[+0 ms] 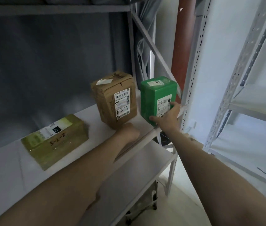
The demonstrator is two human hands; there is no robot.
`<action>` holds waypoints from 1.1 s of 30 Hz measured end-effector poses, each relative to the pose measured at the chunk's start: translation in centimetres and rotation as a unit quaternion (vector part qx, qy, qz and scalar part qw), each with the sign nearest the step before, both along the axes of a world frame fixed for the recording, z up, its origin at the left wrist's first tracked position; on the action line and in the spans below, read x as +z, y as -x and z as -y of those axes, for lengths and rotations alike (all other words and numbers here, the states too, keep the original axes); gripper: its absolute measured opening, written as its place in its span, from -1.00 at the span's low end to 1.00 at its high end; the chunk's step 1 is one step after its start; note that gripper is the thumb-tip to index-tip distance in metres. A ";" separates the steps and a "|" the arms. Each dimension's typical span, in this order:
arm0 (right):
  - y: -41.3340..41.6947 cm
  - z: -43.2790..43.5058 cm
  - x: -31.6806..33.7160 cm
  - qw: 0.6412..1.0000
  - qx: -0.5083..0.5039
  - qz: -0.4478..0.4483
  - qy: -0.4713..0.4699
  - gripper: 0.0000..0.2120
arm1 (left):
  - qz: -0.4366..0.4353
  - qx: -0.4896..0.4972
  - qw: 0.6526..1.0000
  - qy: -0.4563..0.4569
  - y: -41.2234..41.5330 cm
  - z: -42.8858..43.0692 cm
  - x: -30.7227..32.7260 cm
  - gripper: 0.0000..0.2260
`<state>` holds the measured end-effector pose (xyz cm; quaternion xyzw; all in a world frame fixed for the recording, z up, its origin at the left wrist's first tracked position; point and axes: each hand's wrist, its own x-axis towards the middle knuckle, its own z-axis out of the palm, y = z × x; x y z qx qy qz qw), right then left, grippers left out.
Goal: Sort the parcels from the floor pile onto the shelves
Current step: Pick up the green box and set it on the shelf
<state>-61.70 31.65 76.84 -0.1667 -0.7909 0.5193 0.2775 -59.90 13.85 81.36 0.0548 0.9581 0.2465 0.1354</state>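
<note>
A green parcel [152,98] with a white label stands upright at the right end of the white shelf [6,173]. My right hand [168,115] grips its lower front, thumb on the bottom corner and fingers along the right side. To its left stands a brown cardboard parcel [112,98] with a shipping label. My left hand [128,132] lies on the shelf just in front of the brown parcel, fingers curled and hidden, holding nothing that I can see. A flat olive-green parcel [54,141] lies further left on the shelf.
A grey perforated upright [192,75] stands right beside the green parcel. A lower shelf [145,163] sits below. A second white rack [246,98] stands to the right. A dark grey curtain hangs behind the shelf.
</note>
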 end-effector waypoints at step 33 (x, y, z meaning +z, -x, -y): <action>-7.9 1.0 -2.1 0.965 0.039 -0.056 0.255 -0.70 | -0.096 -0.004 0.995 0.004 -3.8 -0.9 -2.1 -0.65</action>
